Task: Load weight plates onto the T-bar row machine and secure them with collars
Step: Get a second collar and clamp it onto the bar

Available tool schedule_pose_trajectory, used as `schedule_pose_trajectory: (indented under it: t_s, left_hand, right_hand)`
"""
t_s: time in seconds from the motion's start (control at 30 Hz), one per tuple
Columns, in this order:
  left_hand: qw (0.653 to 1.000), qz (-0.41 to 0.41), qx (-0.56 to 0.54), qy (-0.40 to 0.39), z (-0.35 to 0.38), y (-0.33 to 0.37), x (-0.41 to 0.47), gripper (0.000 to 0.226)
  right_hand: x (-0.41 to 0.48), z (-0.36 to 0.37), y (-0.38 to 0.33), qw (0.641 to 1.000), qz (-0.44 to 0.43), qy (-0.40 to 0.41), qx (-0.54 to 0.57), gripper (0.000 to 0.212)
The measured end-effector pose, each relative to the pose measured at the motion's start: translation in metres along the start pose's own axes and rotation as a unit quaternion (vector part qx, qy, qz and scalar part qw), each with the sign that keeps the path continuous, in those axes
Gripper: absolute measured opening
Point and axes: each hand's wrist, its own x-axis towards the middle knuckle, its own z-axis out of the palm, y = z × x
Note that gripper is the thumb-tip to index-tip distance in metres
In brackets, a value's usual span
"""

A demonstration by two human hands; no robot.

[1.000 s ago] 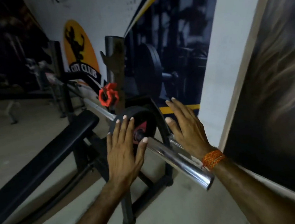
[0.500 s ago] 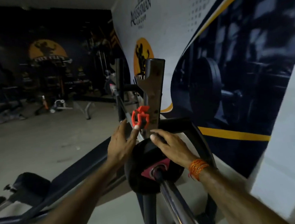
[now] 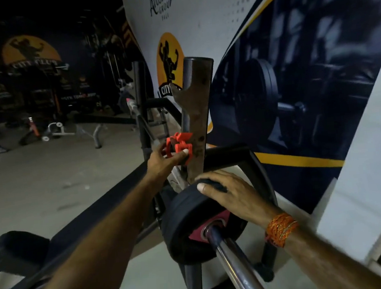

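A black weight plate [image 3: 186,216] with a red centre sits on the chrome bar sleeve [image 3: 237,267], which runs toward the lower right. My right hand [image 3: 231,198] rests on the plate's top rim, fingers curled over the edge. Beyond it a red collar [image 3: 180,145] sits by the upright steel post [image 3: 196,120]. My left hand [image 3: 165,160] reaches forward and pinches the collar between thumb and fingers.
A black padded bench [image 3: 94,219] slopes down to the left. The machine's black frame [image 3: 250,159] curves behind the plate. A printed wall [image 3: 318,87] stands close on the right. Other gym machines [image 3: 52,131] stand on the grey floor far left.
My left hand has left the plate and reached forward onto the red collar. My right hand has settled over the plate's top rim. The view has moved closer.
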Motion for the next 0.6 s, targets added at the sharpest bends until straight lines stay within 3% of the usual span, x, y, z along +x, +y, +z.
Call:
schedule_pose_trajectory:
  t_s: [0.3,0.43,0.6]
  left_hand:
    - [0.997,0.007,-0.07,0.02,-0.014,0.037,-0.013,0.096]
    - [0.996,0.037,-0.07,0.038,-0.028,0.065,-0.031,0.045]
    - [0.994,0.036,-0.107,0.004,-0.043,0.091,-0.087,0.026]
  right_hand:
    - [-0.005,-0.004,-0.01,1.0,0.0,0.004,0.001,0.035]
    - [-0.006,-0.004,-0.01,1.0,0.012,0.004,0.004,0.03]
    - [-0.009,-0.009,-0.018,1.0,0.014,-0.012,-0.01,0.031]
